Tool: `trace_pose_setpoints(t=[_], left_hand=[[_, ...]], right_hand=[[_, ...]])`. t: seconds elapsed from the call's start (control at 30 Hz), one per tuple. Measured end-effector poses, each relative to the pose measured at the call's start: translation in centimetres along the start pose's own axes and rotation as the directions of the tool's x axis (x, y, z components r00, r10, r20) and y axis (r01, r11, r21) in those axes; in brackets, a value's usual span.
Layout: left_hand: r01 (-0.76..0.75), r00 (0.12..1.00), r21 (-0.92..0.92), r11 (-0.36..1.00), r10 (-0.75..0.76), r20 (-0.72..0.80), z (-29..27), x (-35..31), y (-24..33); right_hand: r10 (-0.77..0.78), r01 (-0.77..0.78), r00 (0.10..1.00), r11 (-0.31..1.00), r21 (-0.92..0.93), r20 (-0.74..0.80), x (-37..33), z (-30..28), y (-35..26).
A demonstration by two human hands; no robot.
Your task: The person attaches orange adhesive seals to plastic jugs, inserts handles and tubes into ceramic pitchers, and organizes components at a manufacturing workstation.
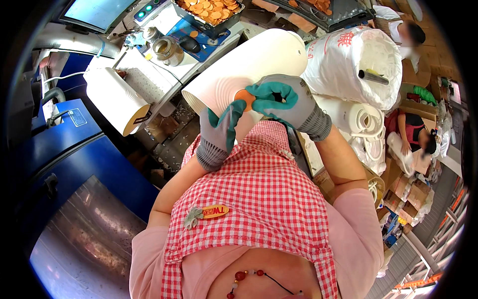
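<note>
Between my two hands is a small, round, flat orange disc (245,97). My left hand (219,130), in a grey knit glove with teal coating, pinches its lower left side. My right hand (286,102), gloved the same way, is closed with thumb and fingertips on its right edge. Directly behind the disc lies a large white rolled sheet or tube (249,62) with ridged curves at its near end. The gloves cover part of the disc, so its full outline is hidden.
At the back, a black tray (209,12) brims with similar orange discs. A glass jar (168,51) and a dark computer mouse (189,44) are on the bench. A blue cabinet (74,149) stands left; a large white plastic sack (348,65) is right. Two people are farther right.
</note>
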State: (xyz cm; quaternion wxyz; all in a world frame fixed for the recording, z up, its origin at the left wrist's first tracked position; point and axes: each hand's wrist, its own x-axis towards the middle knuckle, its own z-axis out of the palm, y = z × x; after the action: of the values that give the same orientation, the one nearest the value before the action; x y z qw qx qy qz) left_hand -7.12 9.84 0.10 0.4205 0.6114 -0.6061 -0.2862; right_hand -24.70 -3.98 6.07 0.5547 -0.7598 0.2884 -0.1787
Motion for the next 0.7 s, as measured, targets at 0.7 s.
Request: trace_pose_setpoints(t=[0.7], left_hand=[[-0.117,0.991,0.156,0.981,0.126,-0.05,-2.3,-2.0,-2.1]], right_hand=[[-0.042,0.045,0.999,0.887,-0.46,0.017,0.5,4.0,-0.9]])
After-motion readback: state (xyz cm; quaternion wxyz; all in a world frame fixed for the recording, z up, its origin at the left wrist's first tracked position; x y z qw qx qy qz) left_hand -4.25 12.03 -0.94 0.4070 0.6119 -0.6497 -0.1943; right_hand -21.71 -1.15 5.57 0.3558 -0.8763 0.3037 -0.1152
